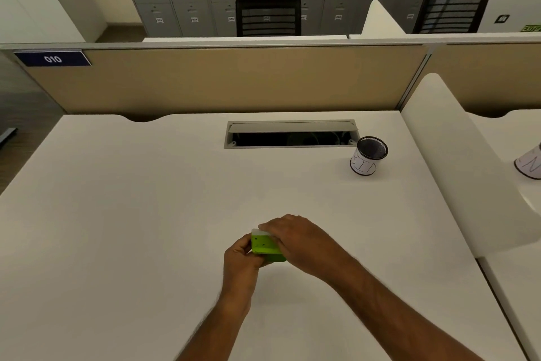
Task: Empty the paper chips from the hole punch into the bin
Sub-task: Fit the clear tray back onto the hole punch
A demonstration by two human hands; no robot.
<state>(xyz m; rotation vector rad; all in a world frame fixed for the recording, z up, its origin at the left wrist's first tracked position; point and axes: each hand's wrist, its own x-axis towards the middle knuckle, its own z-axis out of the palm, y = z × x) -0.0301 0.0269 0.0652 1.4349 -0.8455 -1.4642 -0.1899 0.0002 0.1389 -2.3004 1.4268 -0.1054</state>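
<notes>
A small green hole punch with a pale top edge is held just above the white desk, near the front middle. My left hand grips its left side from below. My right hand covers its top and right side, fingers curled over the pale edge. Most of the punch is hidden by both hands. The bin, a small black mesh cup wrapped in a white paper label, stands upright at the back right of the desk, well away from the hands.
An open cable slot is cut into the desk's back middle. A tan partition runs behind it. A white divider borders the right side, with another labelled cup beyond it. Office chairs and grey lockers stand farther back.
</notes>
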